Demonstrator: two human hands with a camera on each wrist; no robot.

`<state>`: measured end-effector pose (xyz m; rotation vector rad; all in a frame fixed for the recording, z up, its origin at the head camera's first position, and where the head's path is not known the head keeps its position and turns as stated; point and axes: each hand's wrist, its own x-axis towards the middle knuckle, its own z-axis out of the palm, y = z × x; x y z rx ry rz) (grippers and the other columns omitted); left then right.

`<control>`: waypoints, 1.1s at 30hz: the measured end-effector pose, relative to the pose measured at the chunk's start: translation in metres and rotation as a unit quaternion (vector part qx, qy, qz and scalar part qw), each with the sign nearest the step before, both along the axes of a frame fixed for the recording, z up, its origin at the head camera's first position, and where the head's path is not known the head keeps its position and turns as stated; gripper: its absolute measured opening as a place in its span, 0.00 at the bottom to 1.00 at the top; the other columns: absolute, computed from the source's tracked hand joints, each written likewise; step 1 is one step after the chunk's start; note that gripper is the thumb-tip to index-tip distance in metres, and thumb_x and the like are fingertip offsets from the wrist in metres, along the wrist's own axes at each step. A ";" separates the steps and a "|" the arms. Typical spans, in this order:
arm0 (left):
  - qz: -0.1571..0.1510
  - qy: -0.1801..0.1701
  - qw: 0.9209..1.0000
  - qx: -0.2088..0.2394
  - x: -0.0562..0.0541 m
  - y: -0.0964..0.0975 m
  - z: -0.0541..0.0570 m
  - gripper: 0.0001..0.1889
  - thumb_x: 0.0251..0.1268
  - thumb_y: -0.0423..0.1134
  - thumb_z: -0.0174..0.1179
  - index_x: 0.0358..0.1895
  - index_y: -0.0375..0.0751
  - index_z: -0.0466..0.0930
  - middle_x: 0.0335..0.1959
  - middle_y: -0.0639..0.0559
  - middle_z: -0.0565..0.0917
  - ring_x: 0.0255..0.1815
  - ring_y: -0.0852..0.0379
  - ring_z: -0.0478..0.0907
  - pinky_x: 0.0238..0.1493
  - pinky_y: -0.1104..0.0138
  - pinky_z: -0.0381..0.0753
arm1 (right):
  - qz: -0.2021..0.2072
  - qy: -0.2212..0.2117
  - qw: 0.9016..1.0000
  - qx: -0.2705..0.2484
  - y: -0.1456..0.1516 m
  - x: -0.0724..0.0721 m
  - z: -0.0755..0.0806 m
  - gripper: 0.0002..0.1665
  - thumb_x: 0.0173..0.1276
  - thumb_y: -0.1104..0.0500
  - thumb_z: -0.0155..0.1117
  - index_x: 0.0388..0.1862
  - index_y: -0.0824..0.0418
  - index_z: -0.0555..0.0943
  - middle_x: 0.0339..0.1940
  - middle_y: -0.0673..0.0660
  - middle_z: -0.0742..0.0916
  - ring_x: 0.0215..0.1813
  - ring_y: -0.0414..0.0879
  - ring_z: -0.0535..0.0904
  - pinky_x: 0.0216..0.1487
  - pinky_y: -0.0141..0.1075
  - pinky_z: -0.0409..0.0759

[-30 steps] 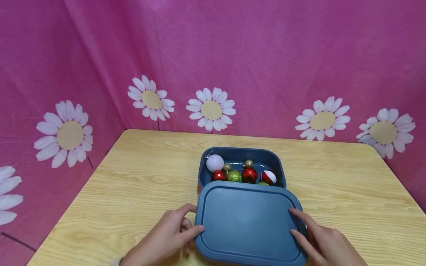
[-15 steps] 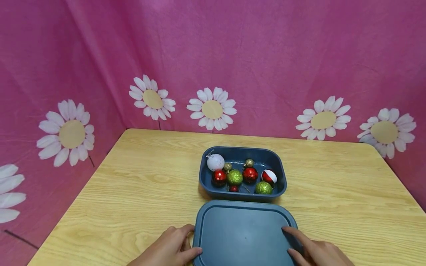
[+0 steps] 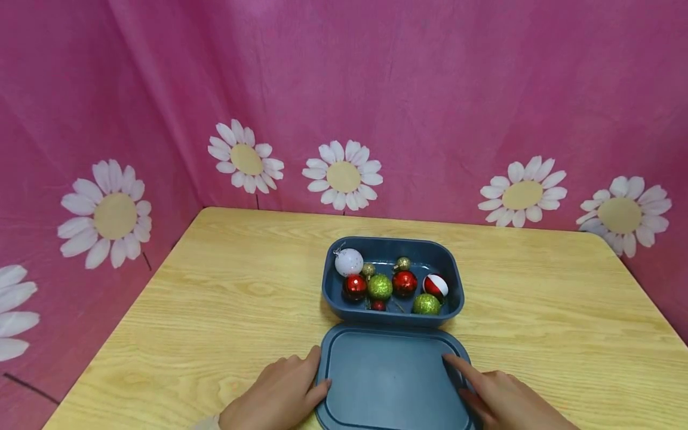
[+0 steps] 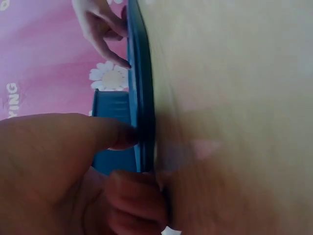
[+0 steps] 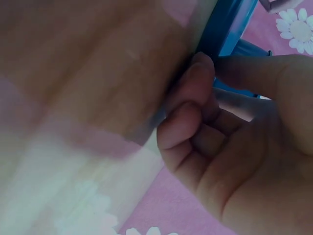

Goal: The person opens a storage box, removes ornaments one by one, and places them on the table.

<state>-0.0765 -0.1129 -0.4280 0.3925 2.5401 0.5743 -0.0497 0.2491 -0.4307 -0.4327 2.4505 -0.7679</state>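
Note:
A dark blue lid (image 3: 395, 379) lies low at the table's front, its far edge right by the near wall of a matching open box (image 3: 387, 319). My left hand (image 3: 282, 391) pinches the lid's left edge, thumb on top; the left wrist view shows fingers curled beneath the rim. At the right edge, my right hand (image 3: 507, 400) grips the lid with thumb and fingertip on its upper face. Inside the box are a white ball ornament (image 3: 349, 262), red ones (image 3: 405, 283), glittery green ones (image 3: 380, 287), small gold ones (image 3: 403, 263) and a red-and-white ball (image 3: 435, 286).
The box and lid rest toward the middle front of a light wooden table (image 3: 231, 286). Pink cloth (image 3: 419, 101) printed with white daisies (image 3: 344, 177) hangs behind the table and along its left side.
Both hands have drawn the lid toward the person and down, off the box's front part, uncovering more ornaments. In the last half second it has shifted only slightly.

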 end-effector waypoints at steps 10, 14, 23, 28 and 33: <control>-0.059 0.192 0.979 0.027 -0.029 0.002 0.001 0.13 0.70 0.46 0.59 0.42 0.38 0.74 0.19 0.51 0.74 0.22 0.50 0.79 0.18 0.61 0.72 | 0.023 0.100 0.993 0.049 0.000 -0.025 0.011 0.37 0.68 0.61 0.68 0.73 0.60 0.66 0.22 0.39 0.79 0.31 0.32 0.77 0.38 0.35 0.83; -0.064 0.184 0.980 0.039 -0.042 0.003 0.002 0.16 0.71 0.46 0.60 0.46 0.34 0.75 0.23 0.48 0.78 0.26 0.48 0.82 0.23 0.60 0.76 | 0.008 0.164 0.980 0.109 -0.005 -0.040 0.010 0.30 0.67 0.62 0.68 0.67 0.62 0.73 0.24 0.41 0.82 0.29 0.33 0.77 0.36 0.36 0.83; -0.046 0.190 0.978 0.068 -0.074 -0.007 0.012 0.14 0.76 0.45 0.55 0.28 0.46 0.71 0.18 0.55 0.71 0.21 0.58 0.71 0.23 0.64 0.70 | 0.015 0.269 0.958 0.104 -0.007 -0.059 0.038 0.20 0.66 0.61 0.70 0.56 0.63 0.80 0.17 0.42 0.74 0.21 0.34 0.67 0.23 0.29 0.72; 0.007 0.199 0.972 0.127 -0.112 -0.008 0.021 0.09 0.79 0.35 0.47 0.39 0.38 0.76 0.19 0.52 0.75 0.18 0.56 0.74 0.25 0.64 0.77 | -0.014 0.337 0.939 0.069 -0.014 -0.076 0.064 0.18 0.67 0.61 0.69 0.55 0.63 0.81 0.19 0.44 0.74 0.22 0.36 0.68 0.24 0.31 0.70; 0.091 0.139 0.954 0.249 -0.140 0.002 0.023 0.17 0.80 0.45 0.49 0.60 0.37 0.69 0.19 0.45 0.78 0.12 0.52 0.74 0.18 0.64 0.77 | -0.019 0.403 0.915 0.031 -0.028 -0.101 0.062 0.17 0.66 0.62 0.69 0.52 0.66 0.82 0.36 0.56 0.85 0.38 0.49 0.80 0.39 0.45 0.83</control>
